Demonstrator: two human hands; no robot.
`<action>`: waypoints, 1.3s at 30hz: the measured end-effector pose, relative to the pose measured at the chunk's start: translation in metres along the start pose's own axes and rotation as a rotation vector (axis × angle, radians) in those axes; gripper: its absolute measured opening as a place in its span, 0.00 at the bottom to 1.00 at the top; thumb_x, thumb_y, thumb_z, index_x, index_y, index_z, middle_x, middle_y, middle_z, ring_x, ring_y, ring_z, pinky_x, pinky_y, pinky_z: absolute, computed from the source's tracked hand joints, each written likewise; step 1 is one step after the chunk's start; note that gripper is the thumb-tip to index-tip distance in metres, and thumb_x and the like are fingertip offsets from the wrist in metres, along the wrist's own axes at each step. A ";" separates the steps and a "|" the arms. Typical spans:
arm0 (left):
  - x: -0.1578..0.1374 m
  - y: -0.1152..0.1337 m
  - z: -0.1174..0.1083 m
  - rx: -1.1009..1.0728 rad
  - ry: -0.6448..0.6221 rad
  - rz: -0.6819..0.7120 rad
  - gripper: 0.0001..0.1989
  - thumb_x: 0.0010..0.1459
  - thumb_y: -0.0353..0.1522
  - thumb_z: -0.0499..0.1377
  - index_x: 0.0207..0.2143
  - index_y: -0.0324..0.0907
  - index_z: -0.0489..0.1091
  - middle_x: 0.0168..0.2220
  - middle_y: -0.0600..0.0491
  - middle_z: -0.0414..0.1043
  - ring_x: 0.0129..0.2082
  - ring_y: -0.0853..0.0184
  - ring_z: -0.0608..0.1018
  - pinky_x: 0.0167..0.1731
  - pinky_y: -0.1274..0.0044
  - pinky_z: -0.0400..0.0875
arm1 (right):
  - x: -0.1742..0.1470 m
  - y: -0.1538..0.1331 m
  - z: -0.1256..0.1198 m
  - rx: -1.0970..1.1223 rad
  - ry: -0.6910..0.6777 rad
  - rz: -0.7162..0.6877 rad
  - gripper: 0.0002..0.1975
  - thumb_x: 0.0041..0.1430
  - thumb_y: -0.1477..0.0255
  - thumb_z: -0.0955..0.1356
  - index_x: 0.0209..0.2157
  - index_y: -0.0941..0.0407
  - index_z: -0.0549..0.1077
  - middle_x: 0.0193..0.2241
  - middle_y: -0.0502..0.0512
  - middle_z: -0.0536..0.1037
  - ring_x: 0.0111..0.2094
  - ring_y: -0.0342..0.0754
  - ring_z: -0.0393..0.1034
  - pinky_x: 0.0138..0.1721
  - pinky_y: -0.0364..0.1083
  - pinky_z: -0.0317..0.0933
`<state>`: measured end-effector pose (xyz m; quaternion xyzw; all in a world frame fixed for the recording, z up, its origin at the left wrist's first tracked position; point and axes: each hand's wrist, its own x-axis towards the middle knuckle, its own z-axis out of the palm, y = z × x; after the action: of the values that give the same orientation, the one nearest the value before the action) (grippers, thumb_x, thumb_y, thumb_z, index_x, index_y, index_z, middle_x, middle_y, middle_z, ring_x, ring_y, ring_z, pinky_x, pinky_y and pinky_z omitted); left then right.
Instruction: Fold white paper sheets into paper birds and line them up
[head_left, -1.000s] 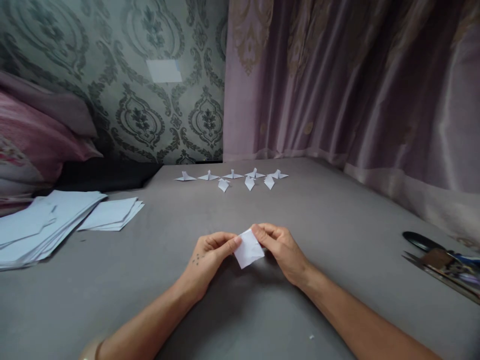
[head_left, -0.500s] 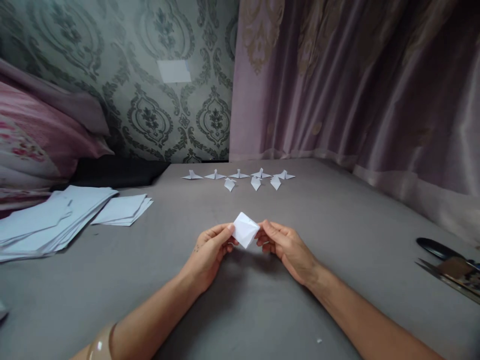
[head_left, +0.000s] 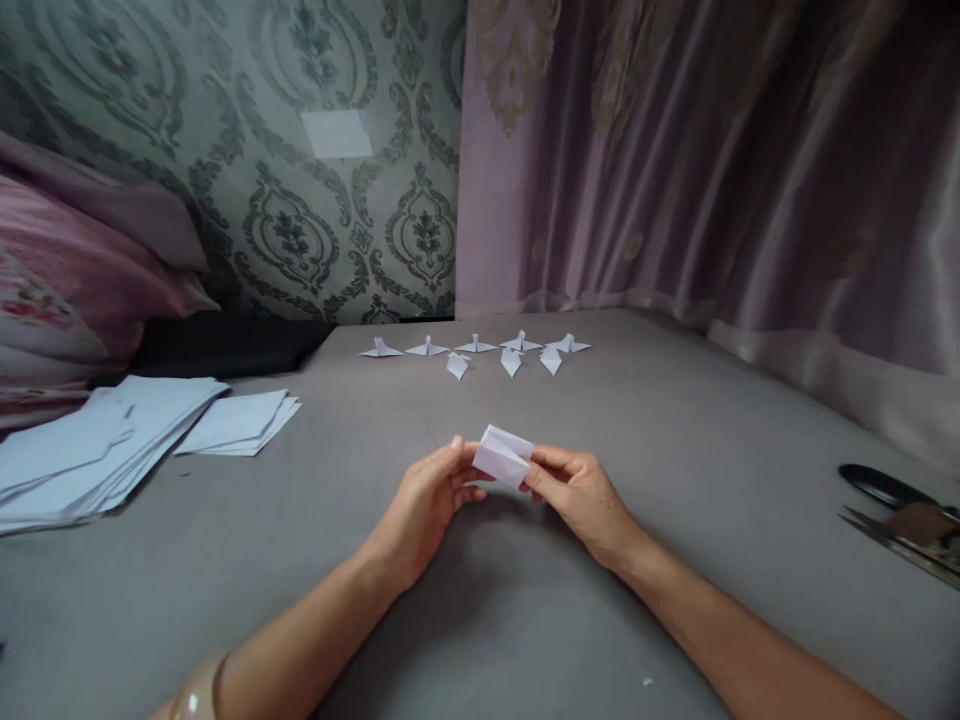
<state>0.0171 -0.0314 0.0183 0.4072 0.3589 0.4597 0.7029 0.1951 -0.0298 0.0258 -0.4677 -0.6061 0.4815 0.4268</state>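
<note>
Between my two hands is a small piece of folded white paper (head_left: 502,456), with a crease and an opened fold across its face. My right hand (head_left: 574,490) pinches its right edge between thumb and fingers. The fingers of my left hand (head_left: 424,500) curl behind the left edge and support it, while the thumb tip is raised just beside the paper. Farther back on the grey surface stand several folded paper birds (head_left: 475,344) in a row. In front of them lie three pointed folded paper pieces (head_left: 511,362).
At left lie a stack of large white sheets (head_left: 67,470) and a smaller pile of paper squares (head_left: 232,425). Scissors (head_left: 892,535) and a black-handled object (head_left: 885,484) lie at the right edge. A tiny paper scrap (head_left: 647,682) is near the front. A curtain (head_left: 600,200) borders the right side.
The folded paper has turned from a diamond shape to a rectangle with a fold showing. My left thumb has lifted off its face, and my right hand has a fuller grip on it.
</note>
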 end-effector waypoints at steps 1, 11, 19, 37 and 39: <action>0.001 0.000 -0.001 0.006 -0.004 -0.007 0.23 0.61 0.46 0.51 0.41 0.36 0.74 0.42 0.44 0.74 0.44 0.60 0.73 0.41 0.73 0.66 | 0.000 0.001 0.000 -0.062 0.019 -0.043 0.11 0.56 0.66 0.66 0.29 0.58 0.78 0.23 0.50 0.69 0.27 0.42 0.62 0.29 0.42 0.56; -0.003 -0.001 0.001 0.149 -0.016 0.009 0.15 0.55 0.40 0.60 0.40 0.38 0.74 0.43 0.45 0.74 0.47 0.59 0.73 0.48 0.71 0.64 | 0.000 0.005 0.003 -0.230 0.066 -0.224 0.09 0.58 0.70 0.65 0.32 0.55 0.78 0.28 0.51 0.73 0.29 0.43 0.66 0.29 0.42 0.58; 0.002 -0.003 -0.002 0.033 0.033 -0.035 0.24 0.57 0.48 0.54 0.41 0.37 0.72 0.43 0.42 0.74 0.45 0.58 0.75 0.45 0.69 0.68 | -0.001 0.006 0.001 -0.281 0.076 -0.256 0.09 0.58 0.71 0.65 0.33 0.54 0.78 0.28 0.52 0.74 0.29 0.44 0.67 0.29 0.42 0.59; -0.001 -0.008 0.007 0.311 0.115 0.101 0.14 0.51 0.34 0.60 0.40 0.39 0.70 0.36 0.50 0.76 0.36 0.64 0.76 0.36 0.76 0.67 | -0.009 0.006 0.013 -0.345 0.088 -0.412 0.13 0.56 0.72 0.67 0.44 0.51 0.73 0.39 0.54 0.73 0.35 0.46 0.68 0.34 0.45 0.66; 0.000 -0.007 0.006 0.291 0.156 0.106 0.16 0.52 0.35 0.60 0.42 0.39 0.69 0.39 0.49 0.75 0.37 0.64 0.75 0.36 0.76 0.67 | -0.007 0.009 0.013 -0.331 0.103 -0.367 0.17 0.53 0.72 0.69 0.46 0.51 0.71 0.42 0.55 0.72 0.36 0.46 0.68 0.33 0.44 0.66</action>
<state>0.0245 -0.0349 0.0149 0.4860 0.4535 0.4694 0.5812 0.1852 -0.0387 0.0145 -0.4374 -0.7289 0.2654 0.4550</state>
